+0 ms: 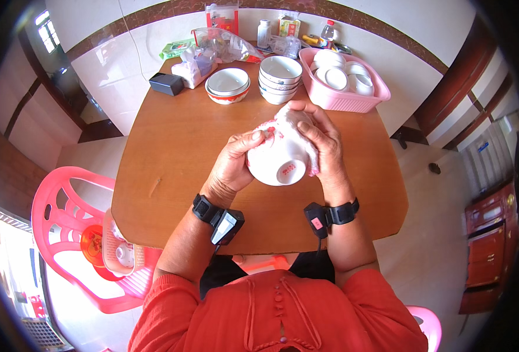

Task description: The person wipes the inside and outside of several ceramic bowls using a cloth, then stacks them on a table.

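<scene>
Above the wooden table, a white ceramic bowl with a red floral pattern is tilted so its foot ring faces me. My left hand grips the bowl's left side, thumb on the outer wall. In my right hand is a white cloth with pink edging, pressed over the bowl's right side and rim. Beyond my hands stand a stack of several patterned bowls and a shorter stack of bowls, the lower one red-patterned. The inside of the held bowl is hidden.
A pink plastic basket of white bowls stands at the back right. Left of the stacks are a tissue pack and a black box. Bags and bottles line the wall. A pink chair at left carries another basket.
</scene>
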`<state>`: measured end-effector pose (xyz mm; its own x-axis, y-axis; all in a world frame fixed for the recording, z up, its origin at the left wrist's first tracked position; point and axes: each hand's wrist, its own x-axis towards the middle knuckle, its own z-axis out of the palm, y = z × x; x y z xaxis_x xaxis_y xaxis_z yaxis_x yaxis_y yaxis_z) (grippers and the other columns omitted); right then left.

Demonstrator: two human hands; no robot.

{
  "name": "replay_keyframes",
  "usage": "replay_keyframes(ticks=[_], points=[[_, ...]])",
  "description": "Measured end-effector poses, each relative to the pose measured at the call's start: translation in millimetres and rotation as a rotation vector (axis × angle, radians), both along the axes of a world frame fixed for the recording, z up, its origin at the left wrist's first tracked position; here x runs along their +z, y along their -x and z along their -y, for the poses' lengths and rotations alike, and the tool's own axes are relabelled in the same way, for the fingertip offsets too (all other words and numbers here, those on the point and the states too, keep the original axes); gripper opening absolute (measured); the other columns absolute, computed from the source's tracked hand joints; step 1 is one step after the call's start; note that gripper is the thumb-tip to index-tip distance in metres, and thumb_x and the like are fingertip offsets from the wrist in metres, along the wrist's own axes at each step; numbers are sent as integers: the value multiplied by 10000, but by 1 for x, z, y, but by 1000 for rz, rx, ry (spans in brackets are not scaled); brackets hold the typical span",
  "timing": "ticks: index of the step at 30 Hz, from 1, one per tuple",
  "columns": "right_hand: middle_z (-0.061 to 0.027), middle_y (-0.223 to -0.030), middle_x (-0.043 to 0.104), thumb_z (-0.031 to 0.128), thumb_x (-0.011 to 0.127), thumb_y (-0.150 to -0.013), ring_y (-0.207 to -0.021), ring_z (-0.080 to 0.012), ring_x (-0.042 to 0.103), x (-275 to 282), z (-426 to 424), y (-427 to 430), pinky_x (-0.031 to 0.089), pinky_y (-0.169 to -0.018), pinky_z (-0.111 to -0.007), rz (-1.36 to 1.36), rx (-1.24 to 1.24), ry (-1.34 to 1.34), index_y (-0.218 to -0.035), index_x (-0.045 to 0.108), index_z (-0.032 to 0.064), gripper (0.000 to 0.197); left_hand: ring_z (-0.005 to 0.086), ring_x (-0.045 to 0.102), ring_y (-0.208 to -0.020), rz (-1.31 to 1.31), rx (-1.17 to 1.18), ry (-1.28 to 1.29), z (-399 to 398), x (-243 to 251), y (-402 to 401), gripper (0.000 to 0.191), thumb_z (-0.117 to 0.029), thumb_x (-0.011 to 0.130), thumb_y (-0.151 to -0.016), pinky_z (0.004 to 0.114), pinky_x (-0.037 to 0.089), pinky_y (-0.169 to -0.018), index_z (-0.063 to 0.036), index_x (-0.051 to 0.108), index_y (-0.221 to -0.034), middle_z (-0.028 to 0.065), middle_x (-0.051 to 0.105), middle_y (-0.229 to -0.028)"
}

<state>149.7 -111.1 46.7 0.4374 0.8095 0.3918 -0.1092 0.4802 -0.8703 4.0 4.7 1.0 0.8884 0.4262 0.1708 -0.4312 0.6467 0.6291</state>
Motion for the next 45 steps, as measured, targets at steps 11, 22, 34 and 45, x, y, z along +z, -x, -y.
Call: replay_keyframes(ticks=[11, 22, 34, 45], points=[[-97, -1113, 574, 179, 590, -954, -1043, -198, 561, -7, -8, 4, 446, -909, -326, 492, -418, -96, -1001, 695, 14, 201, 315, 519, -1244, 134, -102, 305, 4, -3, -11, 521, -382, 548, -948, 523, 362, -1090, -40, 501, -1338, 149, 551, -1344], [-113, -1177, 619, 64, 572, -937, -1023, -227, 610, -10, -11, 15, 498, -858, -318, 681, -380, -164, -1138, 659, 1, 227, 326, 455, -1306, 258, -29, 484, -14, -2, 0, 557, -485, 434, -981, 611, 280, -1103, -94, 468, -1376, 122, 491, -1421], [-50, -1107, 655, 11, 705, -729, -1041, -279, 572, -10, -15, 37, 499, -875, -389, 1135, -464, -319, -969, 720, 67, 248, 355, 472, -1282, 335, 19, 457, -24, -7, 0, 716, -572, 342, -992, 501, 359, -1100, 10, 392, -1406, 205, 474, -1402], [40, -1115, 678, 125, 666, -794, -1124, -245, 532, -12, -12, 50, 402, -926, -414, 1391, -586, -307, -946, 751, 126, 175, 226, 633, -1001, 25, 399, 133, 3, 16, -2, 634, -564, 323, -1006, 356, 524, -895, -6, 505, -1247, 133, 632, -1114]])
